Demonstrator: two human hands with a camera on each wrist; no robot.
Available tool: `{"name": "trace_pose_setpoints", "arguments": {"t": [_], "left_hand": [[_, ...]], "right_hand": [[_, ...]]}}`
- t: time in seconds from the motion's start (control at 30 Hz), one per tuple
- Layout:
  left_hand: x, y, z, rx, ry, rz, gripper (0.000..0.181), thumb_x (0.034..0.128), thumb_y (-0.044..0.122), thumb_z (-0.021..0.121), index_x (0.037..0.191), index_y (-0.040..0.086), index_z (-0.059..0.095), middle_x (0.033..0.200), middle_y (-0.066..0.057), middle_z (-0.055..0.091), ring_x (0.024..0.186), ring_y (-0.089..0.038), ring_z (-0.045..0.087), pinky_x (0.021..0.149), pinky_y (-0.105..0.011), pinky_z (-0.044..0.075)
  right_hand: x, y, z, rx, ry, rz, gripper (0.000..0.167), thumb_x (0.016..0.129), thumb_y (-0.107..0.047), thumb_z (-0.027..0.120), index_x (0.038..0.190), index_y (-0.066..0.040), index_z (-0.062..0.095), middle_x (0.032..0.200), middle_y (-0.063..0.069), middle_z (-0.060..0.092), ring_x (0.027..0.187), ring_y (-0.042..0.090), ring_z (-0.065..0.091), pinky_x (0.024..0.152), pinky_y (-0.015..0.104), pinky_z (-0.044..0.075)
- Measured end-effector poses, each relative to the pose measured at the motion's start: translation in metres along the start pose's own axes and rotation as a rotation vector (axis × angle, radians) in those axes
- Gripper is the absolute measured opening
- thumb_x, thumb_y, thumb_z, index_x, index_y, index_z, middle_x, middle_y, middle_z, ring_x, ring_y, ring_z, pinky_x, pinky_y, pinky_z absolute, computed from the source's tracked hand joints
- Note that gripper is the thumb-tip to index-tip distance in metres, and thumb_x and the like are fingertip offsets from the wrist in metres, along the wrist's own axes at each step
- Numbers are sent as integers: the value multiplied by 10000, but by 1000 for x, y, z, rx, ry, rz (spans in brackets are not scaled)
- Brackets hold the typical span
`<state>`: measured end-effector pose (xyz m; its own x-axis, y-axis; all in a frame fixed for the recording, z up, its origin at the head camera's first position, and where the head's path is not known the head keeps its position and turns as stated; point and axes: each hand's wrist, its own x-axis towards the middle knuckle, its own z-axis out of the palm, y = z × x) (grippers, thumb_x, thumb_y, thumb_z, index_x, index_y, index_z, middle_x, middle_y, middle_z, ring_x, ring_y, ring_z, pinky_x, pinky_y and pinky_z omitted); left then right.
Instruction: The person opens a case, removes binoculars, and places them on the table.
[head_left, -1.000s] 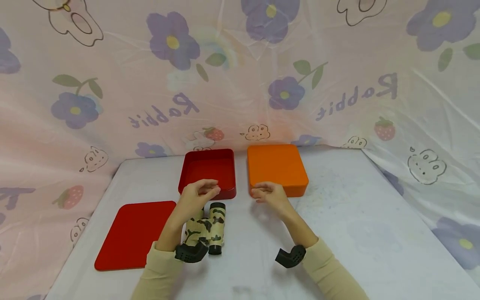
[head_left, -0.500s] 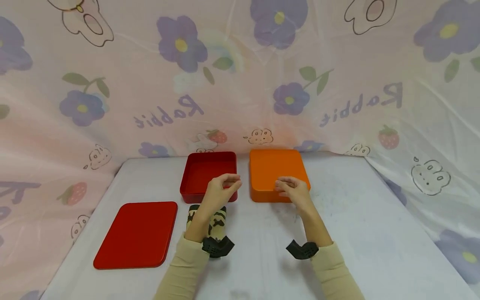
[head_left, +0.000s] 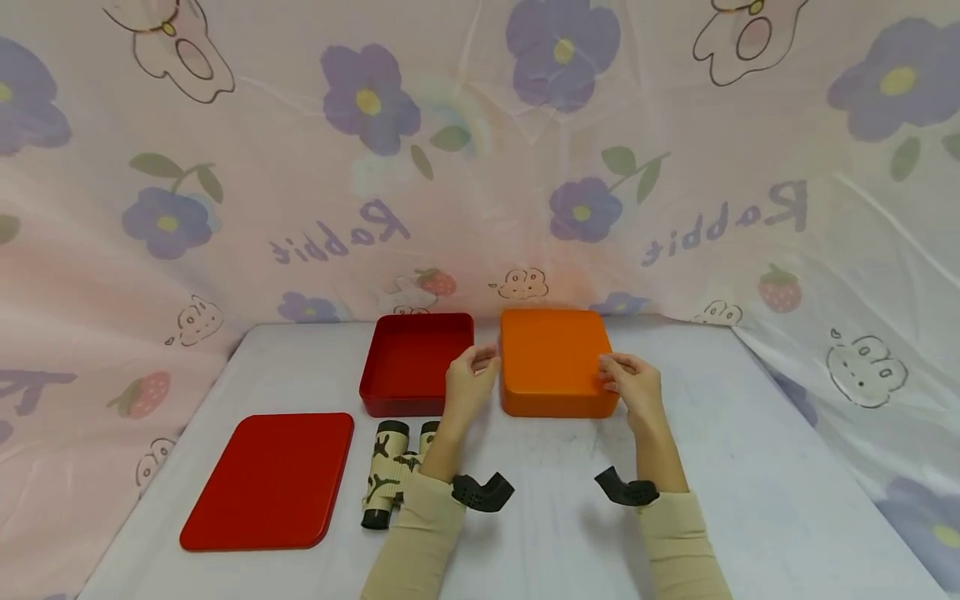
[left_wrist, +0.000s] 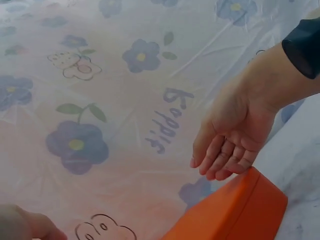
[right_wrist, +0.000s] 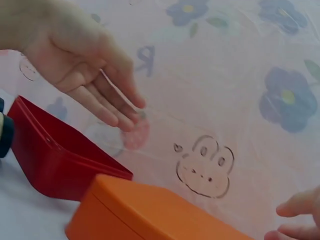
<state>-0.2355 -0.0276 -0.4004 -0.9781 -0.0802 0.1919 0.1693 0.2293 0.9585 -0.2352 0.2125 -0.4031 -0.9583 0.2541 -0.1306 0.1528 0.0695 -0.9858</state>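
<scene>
A closed orange box [head_left: 557,358] stands at the back of the table, with a seam below its top in the right wrist view. My left hand [head_left: 469,388], fingers loosely bent, hovers between it and the open red box [head_left: 420,362]. My right hand [head_left: 636,392] is at the orange box's right edge, thumb and fingers slightly bent. Neither hand holds anything. In the left wrist view, the right fingertips [left_wrist: 220,172] are close to the orange box's corner; I cannot tell whether they touch. Camouflage-patterned binoculars [head_left: 386,475] lie before the red box, partly hidden by my left forearm.
A flat red lid [head_left: 270,479] lies on the left of the white table [head_left: 750,467]. Behind the boxes hangs a pale cloth [head_left: 480,167] printed with flowers and rabbits. Each wrist wears a black camera mount.
Both hands have moved to the right, the left from above the binoculars to between the boxes, the right to the orange box's right edge. The view has shifted slightly.
</scene>
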Motion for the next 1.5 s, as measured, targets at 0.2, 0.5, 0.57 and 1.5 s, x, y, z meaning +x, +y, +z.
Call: {"name": "trace_pose_setpoints", "arguments": {"t": [0.2,0.5,0.57,1.5], "left_hand": [[2,-8,15,-48,122,-45,279,918,81,591,1161,-43,646,1166,-234,678,1078,-328,668,973,-412,540],[2,-16,33,-8,150,-92,390,894,24,573,1271,-76,554,1315,-252,589,1255,-376,558,1085,-466,442],[1,-19,39,8,138,-106,434,889,40,572,1303,-82,523,1352,-264,556,1288,-389,527,1097,-481,427],[7,-44,63,-75,54,-237,485,978,144,496,1397,-89,419,1436,-264,479,1324,-358,503,1120,-475,397]], "right_hand": [[9,5,-6,18,76,19,298,934,-184,613,1132,36,583,659,-212,622,641,-26,589,616,115,494],[17,14,-19,19,193,30,281,926,-190,623,1124,9,618,680,-238,592,705,-7,556,652,108,520],[19,15,-22,24,192,41,278,929,-195,617,1131,-4,621,731,-242,596,760,-10,551,700,97,526],[31,31,-8,-78,57,140,488,997,-233,469,1389,58,461,1378,197,493,737,-104,513,680,35,444]]}}
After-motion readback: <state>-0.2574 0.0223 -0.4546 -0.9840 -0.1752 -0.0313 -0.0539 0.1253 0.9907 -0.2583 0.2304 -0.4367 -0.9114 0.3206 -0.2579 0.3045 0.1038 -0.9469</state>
